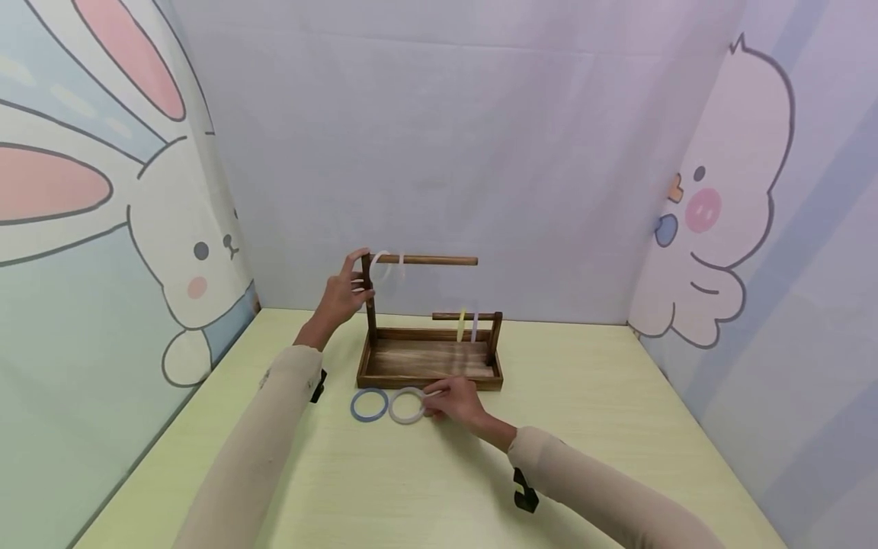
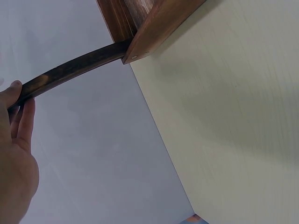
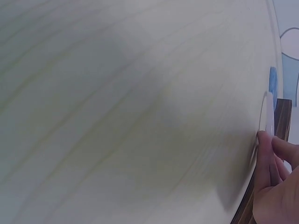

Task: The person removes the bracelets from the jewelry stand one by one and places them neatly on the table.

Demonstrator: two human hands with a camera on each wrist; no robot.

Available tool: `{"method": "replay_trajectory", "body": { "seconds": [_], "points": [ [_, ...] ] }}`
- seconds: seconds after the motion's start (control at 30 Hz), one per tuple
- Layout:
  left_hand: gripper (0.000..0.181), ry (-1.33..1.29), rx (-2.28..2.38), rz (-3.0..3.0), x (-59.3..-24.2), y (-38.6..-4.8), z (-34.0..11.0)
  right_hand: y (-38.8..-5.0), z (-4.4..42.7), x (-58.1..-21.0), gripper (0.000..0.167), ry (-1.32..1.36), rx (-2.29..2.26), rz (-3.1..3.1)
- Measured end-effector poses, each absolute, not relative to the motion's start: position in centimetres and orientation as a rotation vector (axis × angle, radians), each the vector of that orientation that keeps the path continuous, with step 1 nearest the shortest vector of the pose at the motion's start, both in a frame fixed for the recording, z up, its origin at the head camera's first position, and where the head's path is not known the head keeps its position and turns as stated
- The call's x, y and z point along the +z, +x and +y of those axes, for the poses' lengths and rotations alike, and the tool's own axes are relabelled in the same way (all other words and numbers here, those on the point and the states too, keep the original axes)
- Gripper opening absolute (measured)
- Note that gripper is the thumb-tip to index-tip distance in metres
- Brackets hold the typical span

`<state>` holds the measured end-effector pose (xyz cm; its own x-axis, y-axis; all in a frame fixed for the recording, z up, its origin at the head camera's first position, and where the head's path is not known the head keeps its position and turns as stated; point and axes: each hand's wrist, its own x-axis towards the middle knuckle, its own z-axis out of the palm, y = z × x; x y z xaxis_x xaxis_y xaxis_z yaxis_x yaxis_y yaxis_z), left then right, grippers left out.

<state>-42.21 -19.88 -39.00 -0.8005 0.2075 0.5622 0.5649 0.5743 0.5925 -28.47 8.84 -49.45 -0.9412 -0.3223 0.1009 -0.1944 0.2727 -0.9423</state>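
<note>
A dark wooden rack [image 1: 428, 383] with two bars stands near the back of the table. My left hand [image 1: 343, 293] grips the top of its tall left post [image 2: 70, 72], thumb and fingers on either side in the left wrist view. On the upper bar [image 1: 442, 260] hang two whitish rings, one a wide hoop [image 1: 374, 267]. My right hand [image 1: 456, 400] pinches the right edge of a pale white ring [image 1: 408, 422] in front of the rack; the right wrist view shows this ring [image 3: 269, 109] between thumb and fingers. Just left of it lies a blue ring [image 1: 369, 419].
A yellow ring [image 1: 461, 326] and a lavender ring [image 1: 475, 328] hang on the rack's short lower bar [image 1: 446, 316]. The pale table [image 1: 583, 427] meets a curtain-like back wall [image 1: 549, 191] behind the rack. Printed cartoon animals cover the side walls.
</note>
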Motion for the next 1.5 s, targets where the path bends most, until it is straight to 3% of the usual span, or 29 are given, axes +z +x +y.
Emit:
{"method": "replay_trajectory", "body": {
  "seconds": [1.5],
  "points": [
    [0.088, -0.621, -1.140, -2.380, -38.98, -42.13, -19.23, -29.06, 9.05, -50.21, 0.016, -0.369, -1.752, 2.482]
  ]
}}
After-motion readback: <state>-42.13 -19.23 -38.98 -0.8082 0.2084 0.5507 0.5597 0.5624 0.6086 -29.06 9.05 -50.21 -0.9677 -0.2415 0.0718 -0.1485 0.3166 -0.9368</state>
